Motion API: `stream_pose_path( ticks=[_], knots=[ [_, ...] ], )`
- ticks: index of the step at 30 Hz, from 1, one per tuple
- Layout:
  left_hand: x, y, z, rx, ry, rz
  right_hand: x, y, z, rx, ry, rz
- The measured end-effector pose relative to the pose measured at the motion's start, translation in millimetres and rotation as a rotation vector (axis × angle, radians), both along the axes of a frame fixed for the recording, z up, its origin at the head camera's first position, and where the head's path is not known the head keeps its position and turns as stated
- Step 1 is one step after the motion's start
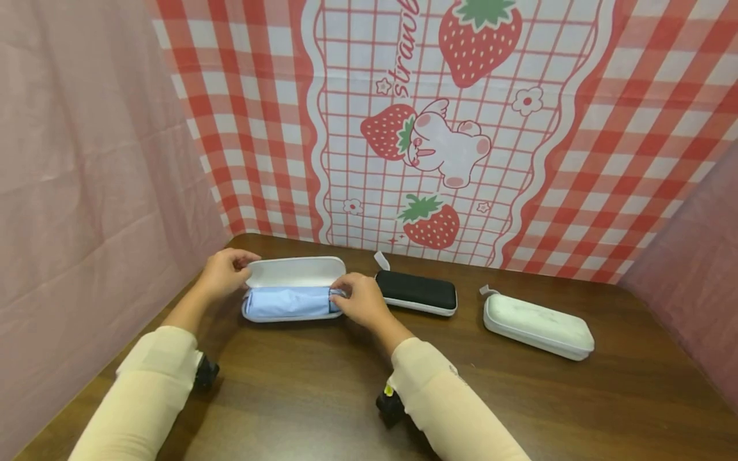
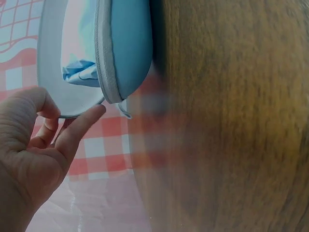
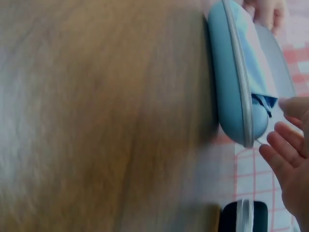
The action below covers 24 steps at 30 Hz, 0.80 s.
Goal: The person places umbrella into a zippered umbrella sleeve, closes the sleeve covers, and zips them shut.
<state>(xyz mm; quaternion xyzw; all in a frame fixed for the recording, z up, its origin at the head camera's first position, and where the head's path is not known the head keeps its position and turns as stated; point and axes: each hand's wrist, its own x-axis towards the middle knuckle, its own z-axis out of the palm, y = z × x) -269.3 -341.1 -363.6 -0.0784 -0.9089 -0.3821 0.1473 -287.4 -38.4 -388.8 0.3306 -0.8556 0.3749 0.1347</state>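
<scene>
A light-blue zip case (image 1: 294, 319) lies on the table with its pale lid (image 1: 296, 271) raised. Inside sits a folded light-blue fabric bundle (image 1: 288, 302), with a darker strap at its right end. At the lid's left end, my left hand (image 2: 36, 140) pinches the edge between thumb and fingers. My right hand (image 1: 360, 298) is at the case's right end. In the right wrist view its thumb lies beside the lid's inner side, close to the bundle, and its other fingers are loosely extended past the rim. Whether they touch the lid is unclear.
Right of the open case lies a closed black case (image 1: 418, 291) with a white tag. Farther right is a closed whitish case (image 1: 538, 324), also tagged. A strawberry-print cloth (image 1: 277, 128) hangs behind the wooden table (image 1: 300, 397), with pink curtains (image 1: 98, 160) at both sides.
</scene>
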Motion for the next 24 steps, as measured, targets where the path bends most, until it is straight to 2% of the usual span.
stream_pose_path(
  ticks=[4,7,9,12,15,19,24],
  knots=[
    [1.8,1.0,1.8,-0.009,-0.02,-0.039,-2.6,7.1,5.9,-0.157,-0.114,-0.081],
    [2.1,1.6,2.1,0.016,-0.04,-0.054,-5.9,10.4,12.1,-0.228,-0.205,-0.12],
    [2.2,2.2,2.2,0.054,-0.06,-0.068,-8.3,12.1,15.9,-0.241,-0.269,-0.114],
    [4.1,3.3,2.9,0.103,-0.099,-0.092,-11.3,13.4,19.6,-0.205,-0.33,-0.077],
    [7.0,4.6,4.7,0.14,-0.128,-0.132,-12.2,13.1,23.0,-0.156,-0.35,-0.053],
    [10.6,5.3,7.3,0.191,-0.169,-0.153,-11.0,10.8,26.8,-0.157,-0.325,-0.054],
    [12.6,2.7,9.2,0.165,-0.198,-0.141,-8.7,7.7,26.7,-0.14,-0.298,-0.048]
  ],
)
